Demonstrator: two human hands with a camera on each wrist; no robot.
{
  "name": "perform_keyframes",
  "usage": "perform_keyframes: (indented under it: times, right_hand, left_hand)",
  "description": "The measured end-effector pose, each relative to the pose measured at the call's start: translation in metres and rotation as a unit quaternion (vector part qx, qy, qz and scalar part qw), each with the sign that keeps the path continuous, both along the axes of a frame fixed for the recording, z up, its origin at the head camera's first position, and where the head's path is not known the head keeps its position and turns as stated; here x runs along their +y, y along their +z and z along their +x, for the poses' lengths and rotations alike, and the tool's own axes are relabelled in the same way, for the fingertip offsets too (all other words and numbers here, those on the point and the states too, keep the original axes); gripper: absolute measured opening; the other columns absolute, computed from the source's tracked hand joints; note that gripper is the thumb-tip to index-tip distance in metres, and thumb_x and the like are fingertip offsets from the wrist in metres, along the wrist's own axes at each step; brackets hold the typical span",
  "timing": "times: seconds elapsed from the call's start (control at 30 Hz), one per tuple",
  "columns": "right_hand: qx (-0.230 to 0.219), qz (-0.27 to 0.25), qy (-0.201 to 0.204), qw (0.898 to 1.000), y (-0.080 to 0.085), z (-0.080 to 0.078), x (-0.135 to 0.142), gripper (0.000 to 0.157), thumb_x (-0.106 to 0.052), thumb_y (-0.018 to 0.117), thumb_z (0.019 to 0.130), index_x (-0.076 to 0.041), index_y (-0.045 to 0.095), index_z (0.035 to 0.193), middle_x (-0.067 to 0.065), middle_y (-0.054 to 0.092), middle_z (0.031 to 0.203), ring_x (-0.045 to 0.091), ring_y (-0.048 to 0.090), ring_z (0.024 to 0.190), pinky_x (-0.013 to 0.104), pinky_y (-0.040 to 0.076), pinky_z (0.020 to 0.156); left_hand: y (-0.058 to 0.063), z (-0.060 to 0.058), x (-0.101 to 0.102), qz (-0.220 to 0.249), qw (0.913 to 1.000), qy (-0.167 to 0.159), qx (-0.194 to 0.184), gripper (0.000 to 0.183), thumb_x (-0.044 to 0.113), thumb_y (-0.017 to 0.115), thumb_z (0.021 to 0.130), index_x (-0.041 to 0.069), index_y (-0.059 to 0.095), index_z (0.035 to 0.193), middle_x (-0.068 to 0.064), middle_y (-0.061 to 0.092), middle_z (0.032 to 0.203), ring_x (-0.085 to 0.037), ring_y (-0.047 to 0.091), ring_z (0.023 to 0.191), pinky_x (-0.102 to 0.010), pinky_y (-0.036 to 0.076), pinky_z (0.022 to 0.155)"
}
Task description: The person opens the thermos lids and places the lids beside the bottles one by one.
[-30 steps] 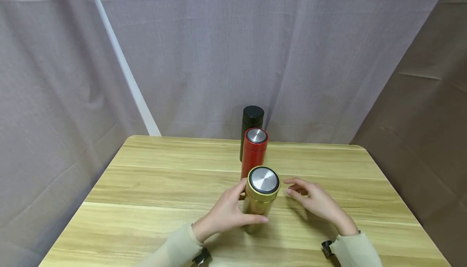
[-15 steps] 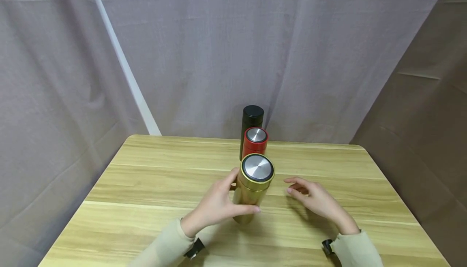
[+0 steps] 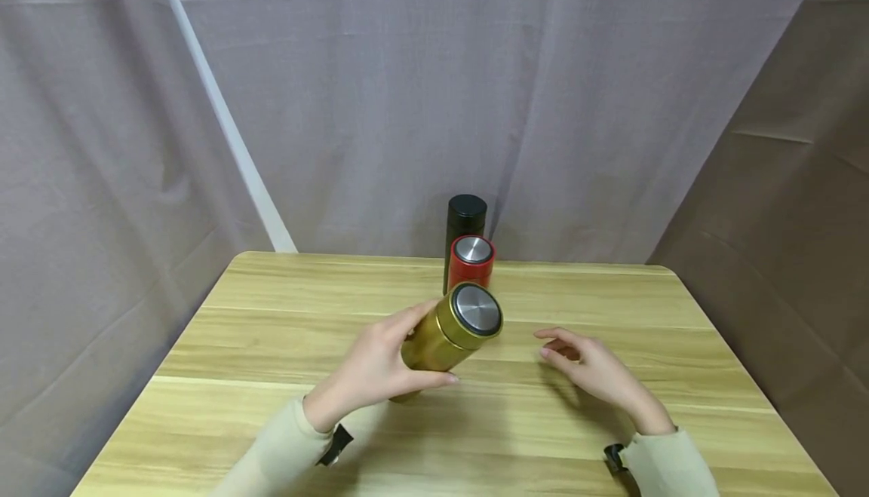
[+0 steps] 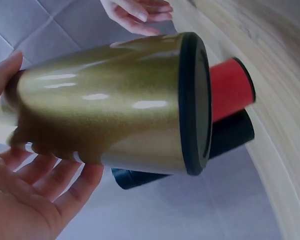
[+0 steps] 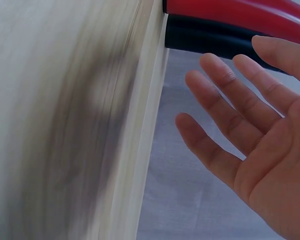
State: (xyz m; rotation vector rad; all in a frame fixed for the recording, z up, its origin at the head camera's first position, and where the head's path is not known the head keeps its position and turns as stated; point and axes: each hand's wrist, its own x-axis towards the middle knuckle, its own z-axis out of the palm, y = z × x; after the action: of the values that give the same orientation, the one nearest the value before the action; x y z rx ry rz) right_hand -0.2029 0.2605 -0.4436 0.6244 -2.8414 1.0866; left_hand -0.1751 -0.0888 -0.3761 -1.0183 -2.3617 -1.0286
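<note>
My left hand (image 3: 370,365) grips a gold thermos flask (image 3: 431,339) around its body, thumb on the near side. The flask leans, with its silver-topped lid (image 3: 477,309) toward the right. In the left wrist view the black-rimmed base (image 4: 195,105) of the flask hangs clear of the table. Just behind it stands a red thermos flask (image 3: 470,271), its lower part hidden by the gold one. A black thermos flask (image 3: 465,214) is upright behind the red. My right hand (image 3: 597,369) hovers to the right over the table, fingers loosely bent and holding nothing.
A wooden table (image 3: 271,331) with rounded far corners lies under the hands. Grey curtains (image 3: 380,105) hang behind it and to the left, and a browner cloth (image 3: 781,218) on the right. The red and black flasks stand close together near the far edge.
My left hand has moved left and a little away with the gold thermos flask, which has gone from nearly upright to tilted. The right hand has barely moved; the red and black flasks stay put.
</note>
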Motion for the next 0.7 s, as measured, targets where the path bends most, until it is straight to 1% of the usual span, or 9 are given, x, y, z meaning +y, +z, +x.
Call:
perform_keyframes:
  times: [0.2,0.3,0.47,0.6,0.7]
  right_hand:
    - [-0.011,0.006,-0.002,1.0,0.0,0.002,0.005,0.032,-0.035,0.055,0.093,-0.024,0.056,0.123,0.0,0.066,0.102,0.01,0.061,0.09,0.034,0.047,0.079]
    - [-0.018,0.005,-0.007,1.0,0.002,0.004,0.007,0.033,-0.036,0.054,0.093,-0.024,0.056,0.124,0.001,0.066,0.103,0.011,0.061,0.09,0.035,0.047,0.079]
    - [-0.023,0.005,-0.016,1.0,0.005,0.006,0.01,0.033,-0.034,0.055,0.093,-0.024,0.055,0.125,0.002,0.065,0.104,0.013,0.061,0.089,0.036,0.047,0.077]
    - [-0.015,0.003,-0.017,1.0,0.008,0.007,0.011,0.033,-0.032,0.055,0.093,-0.022,0.055,0.125,0.003,0.066,0.103,0.013,0.062,0.087,0.034,0.048,0.075]
    - [0.001,0.005,-0.016,1.0,0.011,0.007,0.011,0.035,-0.033,0.055,0.093,-0.02,0.056,0.125,0.003,0.066,0.103,0.013,0.062,0.088,0.034,0.048,0.075]
  left_hand:
    - [-0.002,0.001,-0.009,-0.041,0.9979,0.037,0.035,0.089,0.058,0.077,0.061,0.036,0.039,0.139,0.012,0.058,0.107,-0.001,0.053,0.085,-0.025,0.045,0.067]
    - [-0.002,0.002,-0.012,-0.062,0.9958,0.047,0.049,0.089,0.058,0.077,0.061,0.038,0.039,0.139,0.013,0.056,0.1,-0.002,0.05,0.081,-0.025,0.043,0.065]
    - [-0.002,0.003,-0.013,-0.087,0.9932,0.053,0.056,0.088,0.056,0.077,0.06,0.036,0.041,0.138,0.011,0.055,0.098,-0.004,0.049,0.081,-0.027,0.043,0.066]
    - [-0.002,0.003,-0.012,-0.098,0.9922,0.056,0.054,0.087,0.058,0.076,0.061,0.034,0.043,0.138,0.01,0.055,0.101,-0.005,0.05,0.083,-0.029,0.043,0.068]
    - [-0.002,0.002,-0.011,-0.102,0.9918,0.054,0.054,0.086,0.059,0.075,0.062,0.034,0.042,0.137,0.01,0.055,0.102,-0.005,0.05,0.083,-0.029,0.043,0.069]
